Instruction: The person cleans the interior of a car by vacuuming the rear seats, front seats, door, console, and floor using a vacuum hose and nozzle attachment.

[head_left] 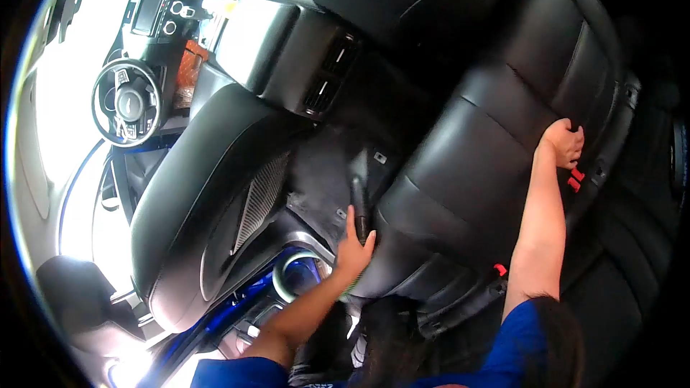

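My left hand (353,250) is closed around a black, tube-like tool (360,197) that looks like a vacuum nozzle. Its tapering grey tip points at the dark floor (316,165) between the front and rear seats. One finger stretches along the tool. Over on the black leather rear seat (460,144), my right hand (563,144) rests near the back of the cushion with its fingers curled. Whatever is under those fingers is hidden. Red seat belt buckles (575,179) lie right beside that hand, and another red buckle (501,269) sits closer to my body.
The front seat's back (208,179) stands to the left, with the centre console and its air vents (327,75) above it. Farther off are the steering wheel (127,103) and an orange-brown item (190,72). A blue-lit door panel (251,287) is at lower left.
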Demonstrator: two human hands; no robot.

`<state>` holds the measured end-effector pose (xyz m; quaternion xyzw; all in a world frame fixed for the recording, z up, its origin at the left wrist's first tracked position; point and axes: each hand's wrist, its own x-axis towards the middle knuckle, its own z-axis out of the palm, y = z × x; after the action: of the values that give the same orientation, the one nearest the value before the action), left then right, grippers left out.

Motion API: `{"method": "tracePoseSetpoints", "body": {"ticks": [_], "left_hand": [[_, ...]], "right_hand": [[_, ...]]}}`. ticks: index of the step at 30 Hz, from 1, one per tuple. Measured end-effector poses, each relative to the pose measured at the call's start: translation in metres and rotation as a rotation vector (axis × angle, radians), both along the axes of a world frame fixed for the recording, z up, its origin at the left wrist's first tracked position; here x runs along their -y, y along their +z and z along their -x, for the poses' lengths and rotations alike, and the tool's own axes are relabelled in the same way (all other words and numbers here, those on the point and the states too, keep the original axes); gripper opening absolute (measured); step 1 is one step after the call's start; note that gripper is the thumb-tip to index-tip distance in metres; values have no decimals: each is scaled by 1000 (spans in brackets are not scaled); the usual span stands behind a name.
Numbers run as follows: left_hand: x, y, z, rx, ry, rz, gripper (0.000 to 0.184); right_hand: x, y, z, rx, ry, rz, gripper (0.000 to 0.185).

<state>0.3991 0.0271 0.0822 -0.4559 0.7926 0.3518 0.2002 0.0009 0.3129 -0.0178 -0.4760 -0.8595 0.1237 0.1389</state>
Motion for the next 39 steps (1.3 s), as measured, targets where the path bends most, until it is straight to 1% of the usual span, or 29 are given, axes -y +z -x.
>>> {"method": "tracePoseSetpoints", "body": {"ticks": [2, 3, 6, 7, 9, 10, 11, 12, 14, 15, 16, 17, 18, 19, 20, 21, 22, 23, 24, 26, 28, 29, 31, 32, 34, 35, 37, 38, 39], "left_hand": [[-15, -12, -4, -31, 85, 116, 85], [-19, -15, -10, -25, 100, 112, 85], [-19, -28, -26, -236, -121, 339, 83], [-21, -27, -26, -202, -91, 306, 82], [-21, -25, -22, -145, -37, 237, 81], [-21, -29, -24, -218, -72, 290, 81], [-22, -31, -27, -205, -56, 265, 81], [-19, -30, -26, -195, -50, 236, 81], [-15, -25, -25, -188, -69, 224, 81], [-17, -21, -28, -185, -88, 227, 82], [-19, -20, -36, -180, -86, 210, 82], [-18, -17, -45, -220, -140, 190, 82], [-16, -13, -56, -259, -205, 167, 83], [-19, -12, -65, -184, -159, 83, 83], [-19, -15, -79, -87, -152, 31, 85], [-19, -22, -87, -97, -180, 90, 85], [-21, -29, -89, -109, -210, 140, 86], [-25, -31, -88, -72, -188, 145, 87], [-27, -31, -83, -34, -165, 158, 88], [-29, -34, -79, -53, -189, 233, 88], [-29, -40, -79, -90, -218, 305, 87], [-28, -44, -81, -164, -227, 321, 86], [-28, -41, -76, -249, -238, 312, 86], [-28, -42, -78, -280, -245, 312, 85], [-28, -45, -78, -278, -261, 323, 85], [-30, -46, -79, -280, -254, 352, 85], [-33, -38, -78, -256, -249, 330, 86], [-36, -38, -78, -245, -242, 308, 87], [-34, -41, -80, -307, -240, 296, 87]], "right_hand": [[-6, -4, 0, -25, -2, -26, 50], [-11, -14, 2, -51, -13, -31, 51], [-13, -9, 1, -48, -7, 41, 53], [-16, -10, 0, -60, -6, 67, 55], [-32, -10, -3, -15, 106, 249, 64], [-42, -9, -7, -11, 176, 331, 69], [-53, -7, -12, -6, 337, 484, 67], [-61, -9, -27, -1, 340, 478, 67], [-80, -17, -73, -180, 934, 600, 60], [-69, -9, -111, -205, 970, 543, 60], [-65, -6, -155, -165, 1014, 663, 66], [-51, 15, -208, 29, 1062, 524, 67], [-36, 35, -265, 55, 1057, 576, 69], [-16, 61, -317, 77, 938, 788, 70], [-18, 68, -374, 285, 1007, 600, 70], [-19, 77, -428, 265, 946, 825, 69], [-34, 84, -481, 554, 1180, 497, 66], [-44, 85, -533, 589, 1099, 524, 65], [-53, 86, -574, 724, 1027, 462, 68], [-70, 88, -623, 839, 938, 344, 71], [-70, 87, -614, 957, 1098, 321, 75], [-68, 83, -608, 997, 1148, 310, 79], [-69, 48, -605, 1080, 1287, 280, 86], [-68, 35, -607, 1133, 1299, 239, 89], [-69, 41, -608, 1253, 1331, 147, 90], [-72, 42, -605, 1259, 1326, 148, 90], [-76, 44, -610, 1225, 1386, 105, 91], [-78, 44, -615, 1219, 1371, 99, 91], [-80, 41, -614, 1221, 1381, 104, 91]]}}
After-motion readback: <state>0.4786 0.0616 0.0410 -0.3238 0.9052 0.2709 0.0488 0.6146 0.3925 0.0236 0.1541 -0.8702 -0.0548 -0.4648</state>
